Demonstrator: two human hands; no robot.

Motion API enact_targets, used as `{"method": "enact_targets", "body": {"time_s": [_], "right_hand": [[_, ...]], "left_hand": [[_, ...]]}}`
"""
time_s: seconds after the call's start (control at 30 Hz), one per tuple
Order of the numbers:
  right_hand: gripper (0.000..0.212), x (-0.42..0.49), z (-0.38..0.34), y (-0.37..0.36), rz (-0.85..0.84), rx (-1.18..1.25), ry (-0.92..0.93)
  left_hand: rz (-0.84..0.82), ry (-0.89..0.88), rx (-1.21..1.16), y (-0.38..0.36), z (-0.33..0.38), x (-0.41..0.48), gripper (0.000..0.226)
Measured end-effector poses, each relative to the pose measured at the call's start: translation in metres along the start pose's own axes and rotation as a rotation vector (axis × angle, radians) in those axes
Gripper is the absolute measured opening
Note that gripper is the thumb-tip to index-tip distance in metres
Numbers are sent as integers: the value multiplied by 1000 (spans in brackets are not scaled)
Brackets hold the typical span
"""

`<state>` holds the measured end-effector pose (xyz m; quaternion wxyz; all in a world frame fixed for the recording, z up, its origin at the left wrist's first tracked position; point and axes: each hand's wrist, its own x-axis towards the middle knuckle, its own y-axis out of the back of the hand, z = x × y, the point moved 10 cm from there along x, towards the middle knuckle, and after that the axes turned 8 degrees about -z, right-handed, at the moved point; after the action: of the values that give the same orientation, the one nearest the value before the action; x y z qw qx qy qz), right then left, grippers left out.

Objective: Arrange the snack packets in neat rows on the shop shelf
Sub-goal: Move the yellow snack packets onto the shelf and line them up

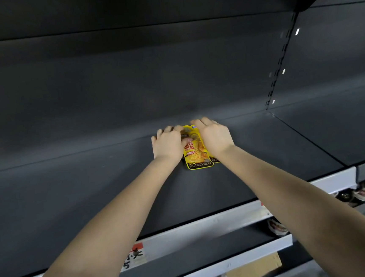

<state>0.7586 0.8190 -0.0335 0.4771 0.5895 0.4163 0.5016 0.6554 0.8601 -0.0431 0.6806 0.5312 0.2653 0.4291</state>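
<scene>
Head view: my left hand (168, 144) pinches a yellow packet (197, 157) far back on the shelf (94, 201); right hand (215, 135) covers a second packet (214, 159), grip unclear; room both sides.

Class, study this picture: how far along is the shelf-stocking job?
Barely begun. Done: nothing in rows yet. In hand: the left hand and right hand are on a yellow packet and a second packet partly under it, near the back of the shelf. Left: squaring these and building the rows.

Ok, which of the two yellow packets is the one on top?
The packet with the full KONCHEW label: its whole front shows. The other packet shows only a corner, poking out from under its right edge.
</scene>
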Motion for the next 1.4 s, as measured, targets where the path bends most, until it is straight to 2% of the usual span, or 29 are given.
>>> {"method": "enact_targets", "body": {"time_s": [0.1,0.17,0.23,0.3,0.4,0.47,0.53,0.73,0.9,1.1,1.2,1.3,1.4], "right_hand": [[46,7,11,-2,-14,218,-32],[45,9,20,9,-7,405,-17],[48,5,30,28,40,451,-3],[47,-2,34,39,29,404,3],[47,-19,27,13,-181,213,-24],[54,-37,19,-18,-355,136,-58],[59,-50,14,-37,-428,134,-98],[58,-51,2,-37,-358,178,-87],[56,-50,2,-38,-315,165,-85],[55,-47,1,-39,-370,108,-108],[55,-43,-3,-28,-425,46,-157],[54,-27,-35,13,-278,17,-105],[54,-14,-107,49,-138,122,41]], "left_hand": [[36,-68,-10,9,9,-5,32],[118,-142,-38,25,15,-12,28],[147,-251,-66,36,24,-22,31],[42,-349,-7,29,38,-32,45],[-191,-345,176,-5,44,-44,67],[-280,-314,247,-25,39,-48,68],[-307,-275,271,-33,34,-50,64],[-304,-169,368,-30,23,-47,63],[-306,-114,307,-37,23,-51,62],[-354,-111,260,-40,22,-47,62],[-440,-120,120,-35,21,-47,65],[-369,-107,-36,-3,-2,-43,66],[-248,-45,-48,42,-53,-52,64]]}}
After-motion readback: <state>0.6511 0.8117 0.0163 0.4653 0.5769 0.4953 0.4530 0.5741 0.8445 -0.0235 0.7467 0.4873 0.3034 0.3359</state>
